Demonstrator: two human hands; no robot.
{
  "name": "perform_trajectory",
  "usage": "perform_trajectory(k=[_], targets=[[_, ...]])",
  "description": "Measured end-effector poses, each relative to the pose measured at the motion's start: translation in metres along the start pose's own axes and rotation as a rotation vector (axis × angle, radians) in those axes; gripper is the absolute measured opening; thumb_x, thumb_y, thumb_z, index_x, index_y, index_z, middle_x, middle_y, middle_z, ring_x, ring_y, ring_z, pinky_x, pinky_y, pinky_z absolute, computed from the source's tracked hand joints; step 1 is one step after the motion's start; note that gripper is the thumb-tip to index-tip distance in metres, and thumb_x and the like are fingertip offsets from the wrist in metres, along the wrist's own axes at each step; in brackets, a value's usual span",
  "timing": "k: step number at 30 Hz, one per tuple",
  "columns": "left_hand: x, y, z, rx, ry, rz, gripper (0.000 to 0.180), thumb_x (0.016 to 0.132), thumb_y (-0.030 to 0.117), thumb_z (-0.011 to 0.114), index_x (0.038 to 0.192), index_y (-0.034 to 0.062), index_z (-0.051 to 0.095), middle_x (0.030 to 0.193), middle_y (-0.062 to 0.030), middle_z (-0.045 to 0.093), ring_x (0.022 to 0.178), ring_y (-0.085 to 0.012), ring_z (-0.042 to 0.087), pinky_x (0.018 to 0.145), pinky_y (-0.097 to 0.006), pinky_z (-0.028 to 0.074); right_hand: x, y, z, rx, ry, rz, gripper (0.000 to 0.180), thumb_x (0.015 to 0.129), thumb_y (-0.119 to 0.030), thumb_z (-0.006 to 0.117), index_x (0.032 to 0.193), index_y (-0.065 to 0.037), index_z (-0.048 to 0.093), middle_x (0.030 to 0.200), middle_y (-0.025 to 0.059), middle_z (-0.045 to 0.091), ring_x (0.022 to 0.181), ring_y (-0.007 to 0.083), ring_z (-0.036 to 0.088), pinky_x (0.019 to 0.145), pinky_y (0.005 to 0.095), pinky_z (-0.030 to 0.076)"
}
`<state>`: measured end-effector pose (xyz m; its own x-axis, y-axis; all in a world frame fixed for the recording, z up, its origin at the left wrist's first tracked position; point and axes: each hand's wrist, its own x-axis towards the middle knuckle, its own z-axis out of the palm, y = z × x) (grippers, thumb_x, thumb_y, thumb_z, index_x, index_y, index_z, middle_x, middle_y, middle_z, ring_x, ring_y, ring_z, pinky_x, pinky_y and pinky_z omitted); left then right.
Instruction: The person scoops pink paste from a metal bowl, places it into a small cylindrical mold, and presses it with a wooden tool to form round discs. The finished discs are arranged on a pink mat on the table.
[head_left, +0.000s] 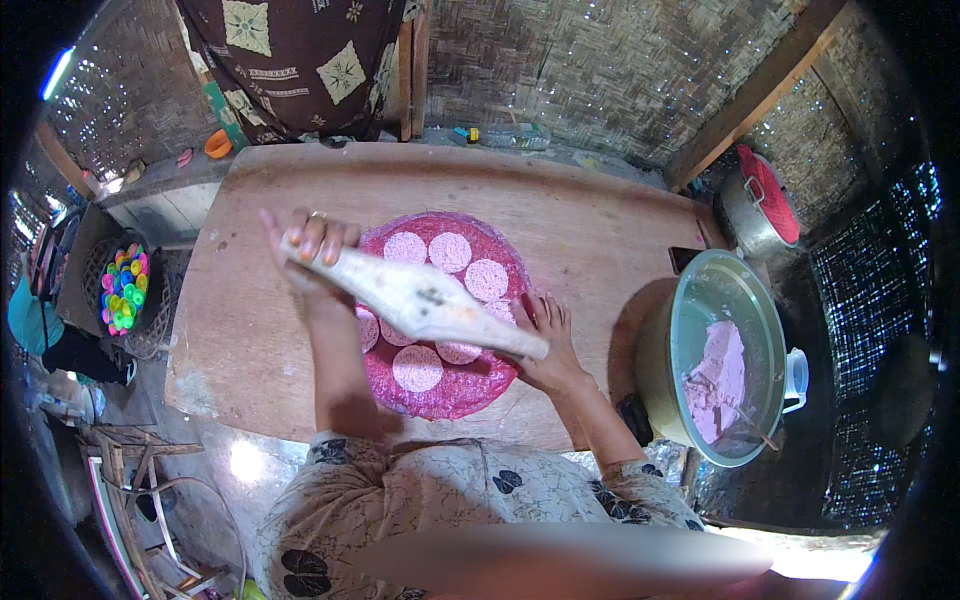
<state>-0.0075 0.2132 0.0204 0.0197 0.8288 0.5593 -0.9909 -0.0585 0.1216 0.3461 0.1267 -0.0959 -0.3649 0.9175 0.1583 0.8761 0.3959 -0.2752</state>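
A long, pale, cloth-like piece (pixel 425 300), widest at its middle and stained with dark spots, hangs slantwise over the round mat. My left hand (pixel 325 240) has its fingers closed around the upper left end. At the lower right end, my right hand (pixel 548 340) lies against the piece with its fingers stretched out and apart. Beneath is a deep pink, round mat (pixel 450 398) bearing several light pink flat rounds (pixel 417 369). The pale piece partly covers some rounds in the middle. Whether my right thumb grips the end is hidden.
The mat lies on a wooden table (pixel 260 350). To the right stands a large greenish tub (pixel 660 380) with pink dough (pixel 715 380) inside and a white jug (pixel 795 380) at its rim. A metal pot (pixel 740 215) stands behind. Colourful small plastic pieces (pixel 125 290) fill a basket left.
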Motion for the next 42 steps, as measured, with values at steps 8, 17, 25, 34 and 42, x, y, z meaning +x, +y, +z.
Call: perform_trajectory(k=[8,17,25,34,42], targets=[[-0.055,-0.026,0.036,0.187,0.170,-0.145,0.084,0.100,0.067,0.015,0.062,0.0095,0.062,0.047,-0.0069,0.056,0.038,-0.0242,0.053,0.051,-0.031,0.046,-0.037,-0.079,-0.050,1.088,-0.462,-0.142,0.085,0.086,-0.043,0.073,0.149,-0.002,0.034,0.143,0.0229,0.049,0.132,0.0281,0.048,0.112,0.0380,0.035],[-0.072,-0.004,0.030,1.378,0.407,-0.088,0.044,0.105,0.037,0.047,0.133,0.0030,0.048,0.120,-0.0105,0.061,0.107,-0.0176,0.059,0.092,-0.030,0.046,-0.030,-0.029,-0.049,0.603,0.304,0.522,0.072,0.076,-0.028,0.084,0.131,0.002,0.048,0.117,0.0203,0.065,0.103,0.0276,0.065,0.090,0.0393,0.051],[-0.192,0.089,-0.098,1.610,0.777,-0.030,0.027,0.102,0.016,0.054,0.123,0.0002,0.057,0.109,-0.0085,0.064,0.101,-0.0144,0.060,0.088,-0.027,0.048,-0.017,0.061,-0.024,0.011,0.386,0.665,0.080,0.074,-0.039,0.084,0.130,0.002,0.044,0.122,0.0276,0.057,0.110,0.0443,0.059,0.089,0.0498,0.049],[-0.205,0.057,-0.070,2.085,0.744,0.072,0.018,0.098,0.009,0.056,0.111,-0.0008,0.065,0.105,-0.0148,0.068,0.096,-0.0228,0.065,0.084,-0.033,0.050,0.004,-0.017,-0.017,0.325,0.248,0.071,0.090,0.070,-0.034,0.085,0.141,-0.003,0.040,0.138,0.0224,0.049,0.134,0.0418,0.040,0.114,0.0576,0.022],[-0.206,0.056,-0.065,2.201,0.669,0.092,0.018,0.095,0.007,0.058,0.108,-0.0017,0.066,0.104,-0.0181,0.068,0.097,-0.0304,0.065,0.085,-0.038,0.050,0.012,-0.021,-0.009,0.337,0.161,0.040,0.090,0.065,-0.032,0.088,0.140,-0.006,0.045,0.134,0.0183,0.054,0.132,0.0384,0.043,0.113,0.0549,0.026]])
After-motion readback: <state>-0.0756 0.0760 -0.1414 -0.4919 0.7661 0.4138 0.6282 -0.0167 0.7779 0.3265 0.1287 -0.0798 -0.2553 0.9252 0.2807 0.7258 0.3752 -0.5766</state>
